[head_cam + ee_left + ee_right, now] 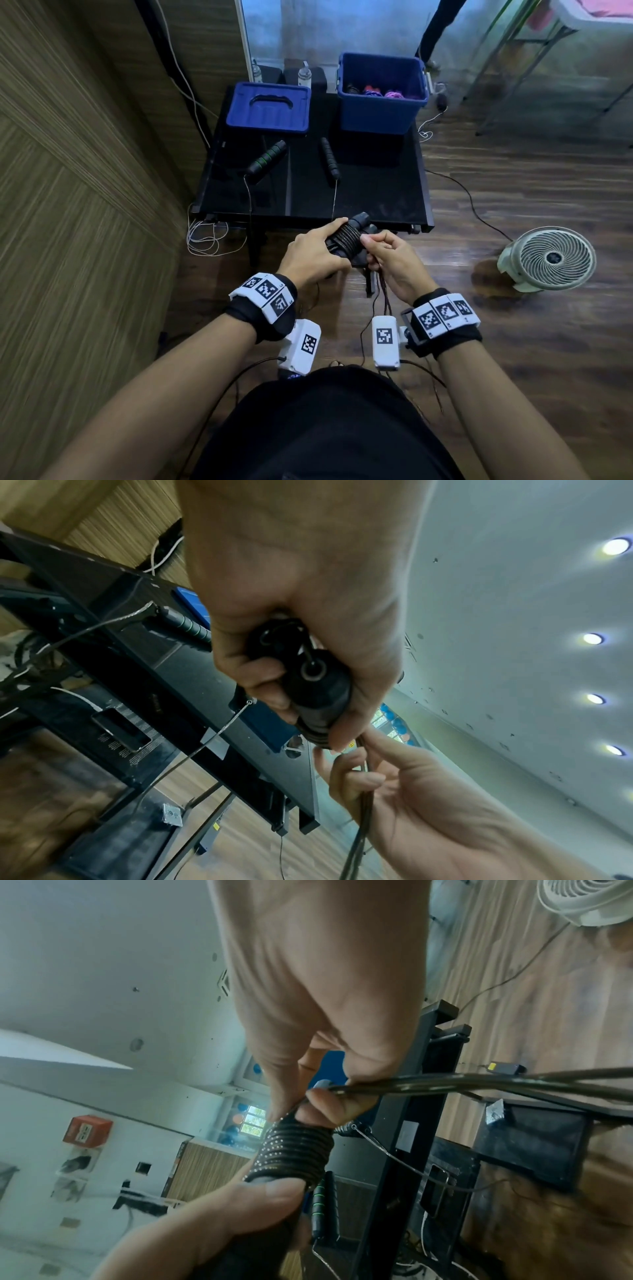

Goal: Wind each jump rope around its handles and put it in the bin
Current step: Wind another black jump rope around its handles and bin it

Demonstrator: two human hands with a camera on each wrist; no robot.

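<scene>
Between both hands (317,255), apparently, wound rope (346,238).

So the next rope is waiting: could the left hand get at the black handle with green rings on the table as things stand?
Probably not yet: the left hand grips the half-wound black handles. The green-ringed handle itself lies uncovered.

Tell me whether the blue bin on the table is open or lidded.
Open. The blue bin has no cover, wound ropes show inside, and its lid lies flat on the table beside it.
</scene>
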